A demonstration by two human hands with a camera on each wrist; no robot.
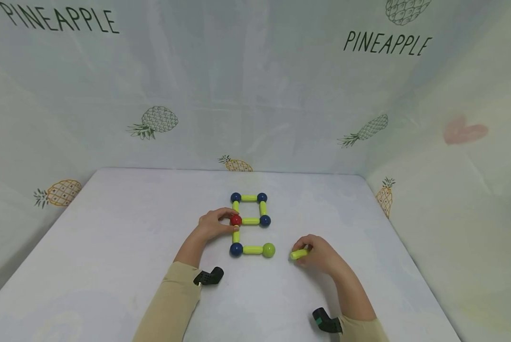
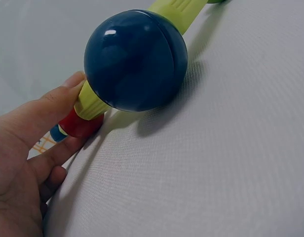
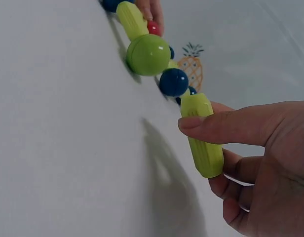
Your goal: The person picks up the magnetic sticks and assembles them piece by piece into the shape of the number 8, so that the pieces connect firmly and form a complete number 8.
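On the table lies a flat figure of yellow-green rods and balls: a closed square at the far side and an open lower part. My left hand [image 1: 214, 224] pinches the red ball [image 1: 236, 220] at the figure's left side, thumb and finger round it. In the left wrist view a blue ball [image 2: 135, 60] fills the foreground, and the thumb lies along the rod [image 2: 90, 102] by the red ball. Right of the figure, my right hand [image 1: 319, 254] holds a loose yellow-green rod [image 3: 204, 138] between thumb and fingers, above the table. The green ball [image 1: 269, 250] ends the bottom rod [image 1: 253, 250].
A white cloth covers the table [image 1: 110, 237]. Behind and at the sides hangs a pale curtain [image 1: 255, 85] printed with pineapples. Black wrist cameras sit at the left sleeve [image 1: 170, 299] and the right sleeve [image 1: 362, 330].
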